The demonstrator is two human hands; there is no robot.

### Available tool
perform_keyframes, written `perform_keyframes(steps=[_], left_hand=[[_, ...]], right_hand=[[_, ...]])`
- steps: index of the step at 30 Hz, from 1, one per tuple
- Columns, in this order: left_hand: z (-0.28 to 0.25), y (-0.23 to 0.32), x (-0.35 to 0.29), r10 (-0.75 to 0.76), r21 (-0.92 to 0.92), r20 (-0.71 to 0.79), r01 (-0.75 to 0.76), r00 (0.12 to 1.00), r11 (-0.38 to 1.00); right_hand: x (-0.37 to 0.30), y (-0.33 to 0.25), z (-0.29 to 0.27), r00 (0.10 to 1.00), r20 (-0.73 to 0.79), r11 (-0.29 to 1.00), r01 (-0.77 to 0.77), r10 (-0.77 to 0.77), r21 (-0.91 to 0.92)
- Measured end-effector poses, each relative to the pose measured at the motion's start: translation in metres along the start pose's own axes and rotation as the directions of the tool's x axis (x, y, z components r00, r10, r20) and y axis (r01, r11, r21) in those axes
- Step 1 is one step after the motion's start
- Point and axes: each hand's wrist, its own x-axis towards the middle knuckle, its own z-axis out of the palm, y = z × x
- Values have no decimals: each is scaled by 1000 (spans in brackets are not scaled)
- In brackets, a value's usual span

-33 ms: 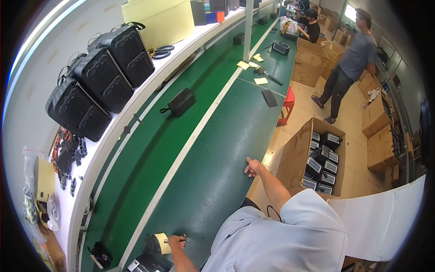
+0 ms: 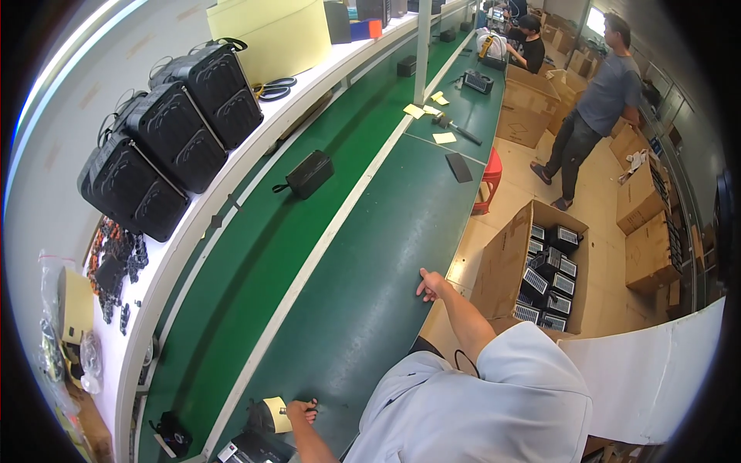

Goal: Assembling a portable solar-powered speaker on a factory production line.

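Note:
My left hand [image 2: 302,410] rests low on the dark green bench top [image 2: 347,309], its fingers curled in; whatever they may hold is hidden. Right beside it is a yellow paper slip [image 2: 277,415] against a dark, rounded object [image 2: 260,417]. Below these, a black boxy device [image 2: 255,449] is partly cut off by the picture's lower rim. At the bench's right edge lies my right hand [image 2: 432,285], thumb and fingers apart, holding nothing. A black speaker [image 2: 310,175] with a strap sits on the brighter green belt across the pale divider strip.
Large black speakers [image 2: 174,135] line the white shelf at left. Farther along the bench are yellow slips [image 2: 444,138], a screwdriver-like tool [image 2: 457,129] and a dark flat piece [image 2: 458,167]. At right, a carton [image 2: 502,270] holds several panelled devices; a person [image 2: 598,108] stands beyond.

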Motion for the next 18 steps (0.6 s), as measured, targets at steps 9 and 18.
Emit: perform_keyframes(steps=[9, 18], left_hand=[[4, 3, -8, -18, -4, -45, 18, 999, 1000], [4, 1, -6, -19, -9, -29, 19, 999, 1000]], right_hand=[[2, 1, -1, 1000, 1, 1000, -15, 15, -8], [-1, 1, 0, 1000, 1, 1000, -8, 8, -17]])
